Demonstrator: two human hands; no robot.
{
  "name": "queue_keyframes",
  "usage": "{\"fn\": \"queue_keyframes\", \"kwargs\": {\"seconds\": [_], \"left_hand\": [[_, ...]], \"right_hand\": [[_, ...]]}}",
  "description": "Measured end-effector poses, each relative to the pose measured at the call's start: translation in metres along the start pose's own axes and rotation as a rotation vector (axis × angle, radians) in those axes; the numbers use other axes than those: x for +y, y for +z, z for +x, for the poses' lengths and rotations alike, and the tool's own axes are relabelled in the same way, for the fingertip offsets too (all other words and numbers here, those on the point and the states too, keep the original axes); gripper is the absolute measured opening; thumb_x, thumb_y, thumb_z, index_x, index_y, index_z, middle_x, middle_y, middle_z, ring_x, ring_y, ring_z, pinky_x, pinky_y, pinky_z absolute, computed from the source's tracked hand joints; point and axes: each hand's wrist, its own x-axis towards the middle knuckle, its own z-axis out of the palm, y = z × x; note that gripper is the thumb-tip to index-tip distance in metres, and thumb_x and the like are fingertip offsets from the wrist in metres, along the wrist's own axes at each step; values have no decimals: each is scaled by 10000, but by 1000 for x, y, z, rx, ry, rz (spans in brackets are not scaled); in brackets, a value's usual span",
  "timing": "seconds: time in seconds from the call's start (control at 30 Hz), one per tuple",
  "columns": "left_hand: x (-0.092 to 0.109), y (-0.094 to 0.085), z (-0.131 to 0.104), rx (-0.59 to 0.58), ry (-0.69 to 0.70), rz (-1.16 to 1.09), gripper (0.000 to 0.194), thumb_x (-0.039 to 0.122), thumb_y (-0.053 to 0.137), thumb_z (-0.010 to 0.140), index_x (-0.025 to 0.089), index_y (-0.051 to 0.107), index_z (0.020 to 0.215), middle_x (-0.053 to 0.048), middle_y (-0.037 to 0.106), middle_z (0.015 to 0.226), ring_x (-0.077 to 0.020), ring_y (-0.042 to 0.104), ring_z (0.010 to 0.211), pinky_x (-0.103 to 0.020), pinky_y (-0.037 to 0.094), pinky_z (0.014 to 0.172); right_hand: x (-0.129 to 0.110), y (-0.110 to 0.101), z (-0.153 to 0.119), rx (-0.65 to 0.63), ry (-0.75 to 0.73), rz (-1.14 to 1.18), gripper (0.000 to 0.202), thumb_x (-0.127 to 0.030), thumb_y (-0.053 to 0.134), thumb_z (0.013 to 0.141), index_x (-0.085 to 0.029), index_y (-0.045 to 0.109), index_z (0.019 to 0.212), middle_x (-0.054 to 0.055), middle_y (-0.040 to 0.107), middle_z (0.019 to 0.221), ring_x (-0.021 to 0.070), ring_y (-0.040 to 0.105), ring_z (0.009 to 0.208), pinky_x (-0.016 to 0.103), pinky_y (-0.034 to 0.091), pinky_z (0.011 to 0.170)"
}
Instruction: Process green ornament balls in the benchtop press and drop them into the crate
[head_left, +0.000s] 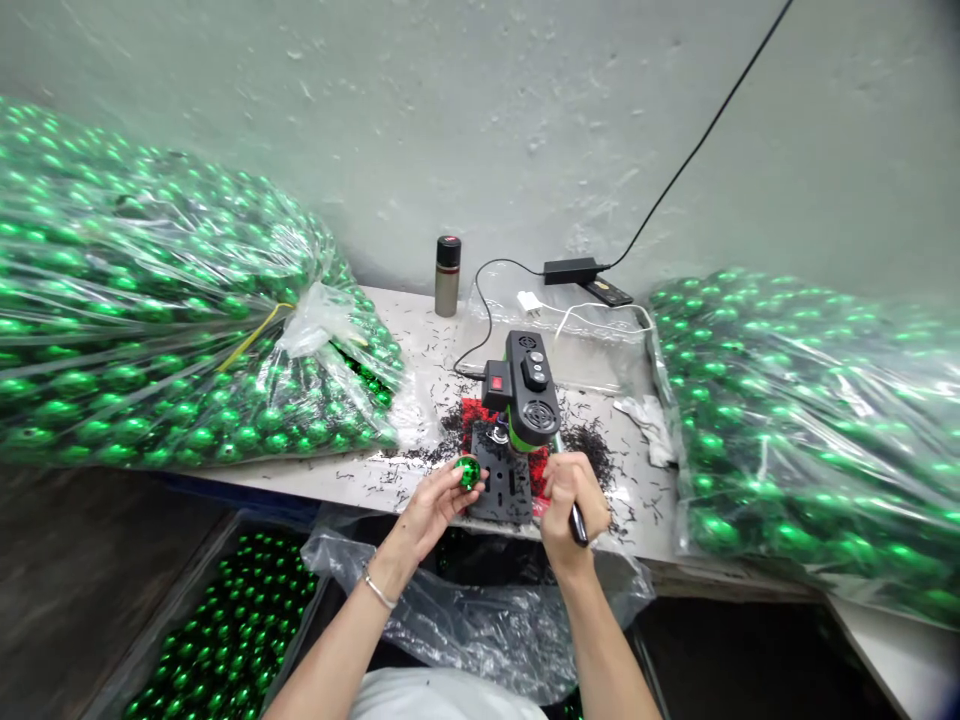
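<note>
My left hand [433,502] pinches a shiny green ball [469,471] just left of the black base plate [504,482] of a small black and green bench drill [525,392]. My right hand [574,495] is closed around the drill's black-tipped lever handle [577,522] at the machine's right side. Black shavings [581,440] lie thick around the drill on the white table [375,478].
Big clear bags of green balls lie at the left [150,320] and at the right [810,420]. A bin of green balls [225,630] sits below left. A flask [448,275], a power adapter [571,269] and a loose plastic sheet [480,610] are nearby.
</note>
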Motion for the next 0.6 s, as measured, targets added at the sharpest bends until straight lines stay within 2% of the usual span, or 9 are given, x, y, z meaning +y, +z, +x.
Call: {"fn": "queue_keyframes", "kwargs": {"seconds": [0.13,0.3,0.37,0.4,0.43,0.47,0.5,0.57,0.6], "left_hand": [[-2,-2,-2,-50,-11,72,301,210,746,751,100,704,1029,-106,764,926,-191,732,829,-258,579,771],[-12,-2,-5,-44,-31,133,415,277,801,692,104,700,1056,-98,757,890,-184,721,778,-265,565,736],[-21,0,-9,-52,-44,152,460,321,834,648,103,708,1033,-94,748,867,-182,711,749,-261,554,704],[-26,1,-13,-59,-48,162,478,346,844,630,102,713,1019,-91,742,855,-180,705,737,-261,549,692],[-32,2,-17,-68,-54,174,489,369,850,614,101,718,1001,-87,735,839,-177,697,721,-262,543,680],[-38,3,-22,-79,-55,186,493,390,846,615,99,722,994,-84,727,826,-173,689,716,-262,538,678],[-45,3,-27,-89,-53,202,490,414,833,628,98,726,986,-84,720,818,-171,682,719,-260,533,677],[-57,4,-36,-129,-77,255,484,449,796,667,105,733,1002,-84,717,839,-176,674,742,-272,531,695],[-63,5,-41,-170,-80,306,471,455,776,691,115,738,1014,-82,718,862,-186,673,775,-286,534,726]], "right_hand": [[0,0,0,-11,-17,8,321,-123,408,943,-204,414,633,-12,492,675,110,488,624,271,387,586],[1,-2,3,-32,-12,-2,315,-138,404,950,-198,441,643,-13,506,682,107,512,641,258,415,598],[0,-6,2,-41,3,-4,216,-192,463,942,-198,537,740,14,580,783,130,576,721,271,468,643],[-1,-10,-2,-44,35,-4,108,-233,515,927,-199,589,855,41,618,891,146,607,770,285,497,666],[-3,-14,-7,-30,78,-3,158,-286,584,896,-201,601,1027,79,628,1034,162,629,808,297,520,669],[-4,-19,-16,-24,172,-3,390,-324,638,865,-207,541,1224,116,598,1173,158,638,788,305,537,655],[-5,-24,-28,-24,251,-11,539,-348,656,854,-218,463,1341,130,588,1216,156,647,763,314,551,652],[-5,-33,-62,-13,371,-68,600,-357,632,873,-217,403,1410,136,601,1209,182,669,829,330,573,702],[-4,-38,-82,-44,402,-108,564,-360,632,872,-217,446,1386,128,609,1196,199,675,880,328,583,719]]}}
